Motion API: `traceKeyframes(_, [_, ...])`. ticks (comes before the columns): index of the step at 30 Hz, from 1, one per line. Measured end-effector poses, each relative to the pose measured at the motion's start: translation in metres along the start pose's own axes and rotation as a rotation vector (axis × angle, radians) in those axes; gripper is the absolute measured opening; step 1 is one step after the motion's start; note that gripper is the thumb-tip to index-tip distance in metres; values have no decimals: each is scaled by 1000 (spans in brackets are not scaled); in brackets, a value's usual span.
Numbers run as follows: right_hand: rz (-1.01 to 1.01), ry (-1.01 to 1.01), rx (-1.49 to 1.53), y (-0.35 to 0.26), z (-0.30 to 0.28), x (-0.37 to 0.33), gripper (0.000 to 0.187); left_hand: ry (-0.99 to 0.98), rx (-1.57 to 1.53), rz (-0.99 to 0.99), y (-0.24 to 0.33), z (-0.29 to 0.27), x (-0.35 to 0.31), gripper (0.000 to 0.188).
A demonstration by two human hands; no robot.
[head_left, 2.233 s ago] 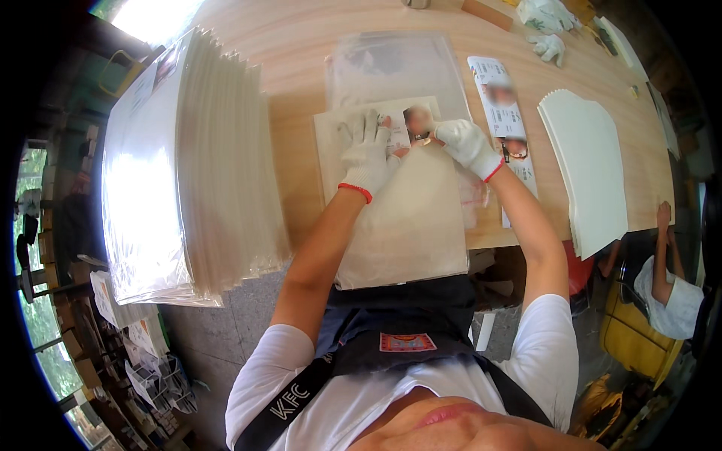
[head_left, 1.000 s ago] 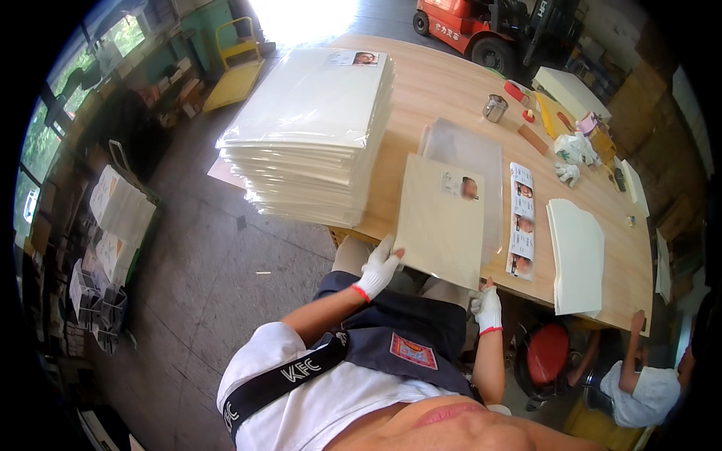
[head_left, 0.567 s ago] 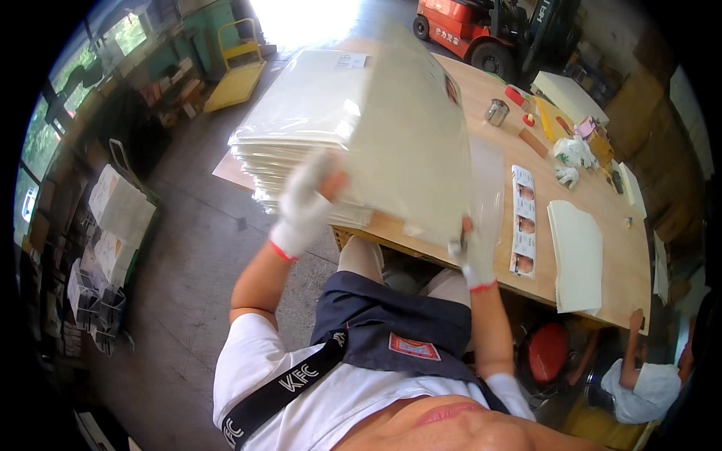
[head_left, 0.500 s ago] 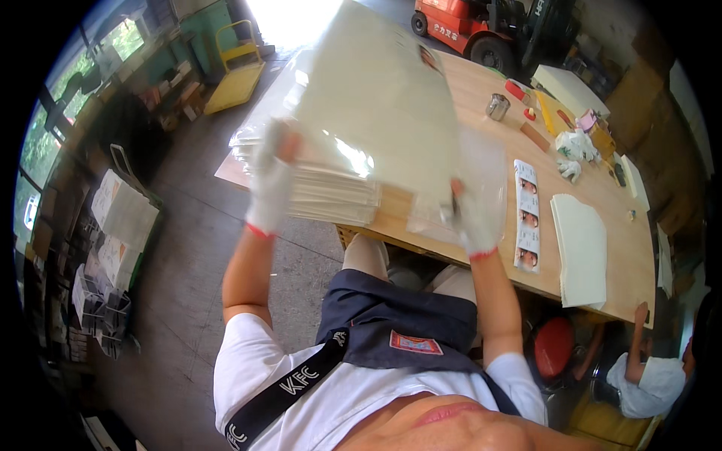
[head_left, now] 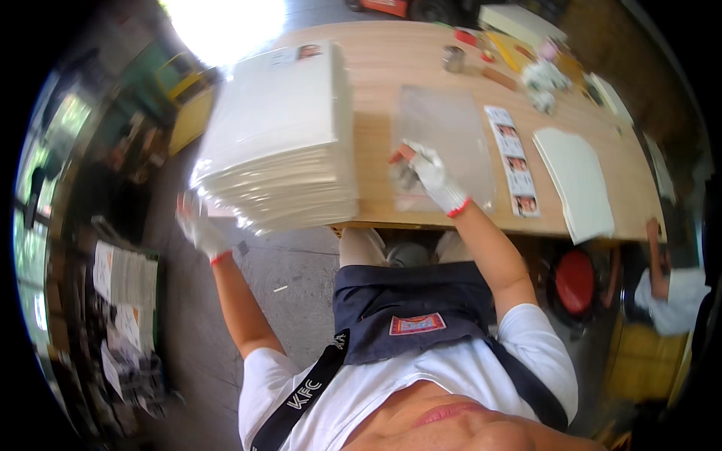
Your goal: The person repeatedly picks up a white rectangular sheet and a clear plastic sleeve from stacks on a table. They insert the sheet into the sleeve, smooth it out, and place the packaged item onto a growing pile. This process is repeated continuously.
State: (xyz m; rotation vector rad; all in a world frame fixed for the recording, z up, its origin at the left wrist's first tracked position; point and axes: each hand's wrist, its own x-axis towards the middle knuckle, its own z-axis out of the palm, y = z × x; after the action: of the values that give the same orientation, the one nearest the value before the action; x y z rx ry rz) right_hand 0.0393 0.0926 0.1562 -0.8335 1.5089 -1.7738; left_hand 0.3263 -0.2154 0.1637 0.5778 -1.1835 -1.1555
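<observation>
A tall stack of white sheets in clear plastic bags stands at the left of the wooden table, with a small picture on its top sheet. My left hand, in a white glove with bare fingertips, is beside the stack's near left corner. Its fingers are stretched out and hold nothing. Over a flat pile of clear plastic bags hovers my right hand, gloved alike. Its fingers are loosely bent and apart, with nothing seen in them; whether they touch the bags I cannot tell.
Right of the bags lie a strip of printed labels and a pile of white sheets. A metal cup and crumpled white gloves are farther back. A co-worker's arm reaches the table's right edge. A red stool stands below.
Both hands have let go of the bagged sheet bundle, which now lies on the stack. My left hand has dropped down to the left, and the right is over the clear bags. The view has shifted.
</observation>
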Motion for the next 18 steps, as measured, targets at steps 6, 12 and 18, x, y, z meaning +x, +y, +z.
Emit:
traceKeyframes(6, [41, 829, -38, 90, -174, -157, 23, 76, 253, -423, -134, -114, -118, 27])
traceKeyframes(12, [32, 1683, -50, 68, -318, -284, 22, -339, 381, -578, -189, -100, -258, 35])
traceKeyframes(18, [324, 1343, 143, 61, -369, -313, 29, -902, 590, -43, -126, 13, -265, 24])
